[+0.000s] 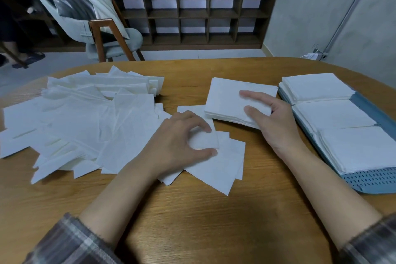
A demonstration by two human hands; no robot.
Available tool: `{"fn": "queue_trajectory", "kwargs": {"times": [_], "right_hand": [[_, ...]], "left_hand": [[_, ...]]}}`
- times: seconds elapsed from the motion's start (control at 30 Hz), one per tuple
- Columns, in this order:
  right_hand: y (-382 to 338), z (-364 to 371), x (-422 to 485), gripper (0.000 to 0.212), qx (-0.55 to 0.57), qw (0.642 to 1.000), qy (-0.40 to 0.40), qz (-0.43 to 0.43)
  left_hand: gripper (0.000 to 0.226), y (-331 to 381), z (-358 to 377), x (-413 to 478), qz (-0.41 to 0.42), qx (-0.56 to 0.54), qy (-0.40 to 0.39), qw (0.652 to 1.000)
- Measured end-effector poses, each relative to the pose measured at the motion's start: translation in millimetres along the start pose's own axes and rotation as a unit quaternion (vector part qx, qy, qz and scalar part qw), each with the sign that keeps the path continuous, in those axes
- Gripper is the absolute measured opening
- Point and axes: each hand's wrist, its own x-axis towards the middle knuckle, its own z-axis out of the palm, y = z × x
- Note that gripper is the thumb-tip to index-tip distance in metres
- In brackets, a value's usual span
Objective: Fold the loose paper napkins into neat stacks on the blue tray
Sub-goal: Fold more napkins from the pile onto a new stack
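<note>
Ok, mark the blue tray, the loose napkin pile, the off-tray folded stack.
blue tray (372, 180): head view, perforated near end.
loose napkin pile (81, 126): head view, pile's middle.
folded stack (227, 96): head view, top sheet.

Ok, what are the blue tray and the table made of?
Blue tray: probably matte moulded plastic, given the rows of small slots at its end. Table: wood or wood veneer, going by the visible grain; smooth, low-sheen finish.
</note>
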Motion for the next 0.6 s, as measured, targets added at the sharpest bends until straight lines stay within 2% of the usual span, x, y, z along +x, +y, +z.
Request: {"fn": "queue_trajectory", "kwargs": {"times": [0.1, 0.27, 0.33, 0.6], "right_hand": [[-0.3, 0.7, -0.5, 0.034, -0.002, 1.0, -0.01, 0.003], [-1.9, 2.7, -1.4, 0.035, -0.01, 1.0, -0.022, -0.001], [-2.6, 2.6, -1.5, 0.035, -0.009, 1.0, -0.024, -0.003], [-12.0, 2.5, -9.0, 0.027, 0.006, 0.991, -0.112, -0.068]], "left_hand": [[0.034, -2.0, -0.9, 1.1, 0.009, 0.001, 0.008, 1.0], [0.008, -4.2, 0.5, 2.4, 0.037, -0.001, 0.057, 0.998], [0.009, -2.8, -0.6, 2.3, 0.045, -0.019, 0.082, 0.995], [0.009, 17.1, -9.0, -2.9, 0.016, -0.224, 0.091, 0.97]]}}
